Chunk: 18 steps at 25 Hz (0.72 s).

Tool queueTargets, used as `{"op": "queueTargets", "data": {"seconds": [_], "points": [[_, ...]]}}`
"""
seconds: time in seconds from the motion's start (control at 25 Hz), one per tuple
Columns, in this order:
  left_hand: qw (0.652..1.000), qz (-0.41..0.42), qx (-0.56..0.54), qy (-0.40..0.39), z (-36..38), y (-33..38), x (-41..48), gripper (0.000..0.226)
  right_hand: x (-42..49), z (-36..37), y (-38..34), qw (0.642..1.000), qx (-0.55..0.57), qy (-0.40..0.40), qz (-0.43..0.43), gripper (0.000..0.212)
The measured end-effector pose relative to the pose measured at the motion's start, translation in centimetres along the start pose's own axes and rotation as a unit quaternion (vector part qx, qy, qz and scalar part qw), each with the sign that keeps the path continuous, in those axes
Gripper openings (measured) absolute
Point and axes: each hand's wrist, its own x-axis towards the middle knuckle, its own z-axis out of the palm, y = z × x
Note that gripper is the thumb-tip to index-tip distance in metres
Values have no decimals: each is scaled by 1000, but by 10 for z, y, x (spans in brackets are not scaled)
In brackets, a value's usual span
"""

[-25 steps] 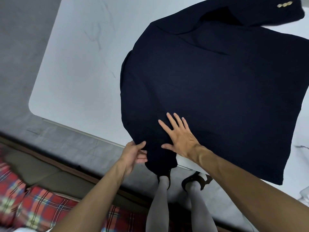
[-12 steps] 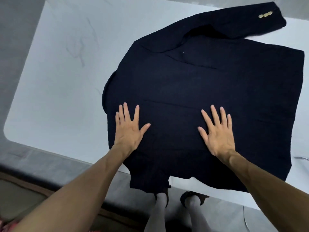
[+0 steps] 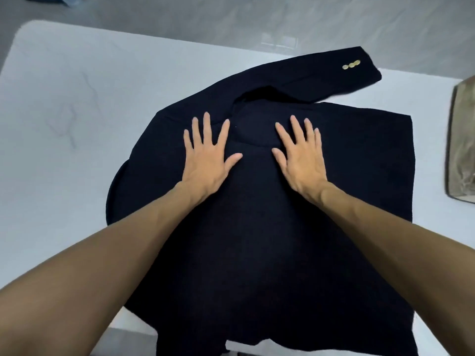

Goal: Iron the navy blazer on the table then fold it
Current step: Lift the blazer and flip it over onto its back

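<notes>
The navy blazer [image 3: 257,227] lies spread flat, back side up, on the white table [image 3: 64,111]. One sleeve [image 3: 321,78] with gold cuff buttons [image 3: 350,65] stretches across the far side toward the right. My left hand [image 3: 205,160] lies flat with fingers spread on the upper back of the blazer. My right hand [image 3: 299,158] lies flat beside it, fingers straight, pressing the cloth. A fold ridge runs between the two hands. The blazer's near hem hangs over the table's front edge.
A tan bag-like object [image 3: 462,145] sits at the table's right edge. Grey floor [image 3: 231,16] lies beyond the far edge. Bare white tabletop extends to the left of the blazer.
Both hands have slid away from me up the blazer, from near the hem to the upper back, and come closer together. The view has tilted up, showing the table's far edge.
</notes>
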Motion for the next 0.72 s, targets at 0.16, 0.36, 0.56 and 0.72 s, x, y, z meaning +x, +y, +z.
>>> {"op": "queueTargets", "data": {"seconds": [0.16, 0.36, 0.56, 0.72], "points": [[995, -96, 14, -27, 24, 10, 55, 88, 0, 22, 90, 991, -49, -4, 123, 65], [990, -116, 23, -78, 10, 15, 60, 84, 0, 8, 113, 985, -13, 20, 170, 62], [997, 54, 39, 25, 4, 63, 54, 73, 30, 2, 120, 996, -40, -28, 73, 66], [999, -27, 37, -29, 18, 94, 79, 84, 33, 10, 126, 996, -38, -30, 81, 69]]}}
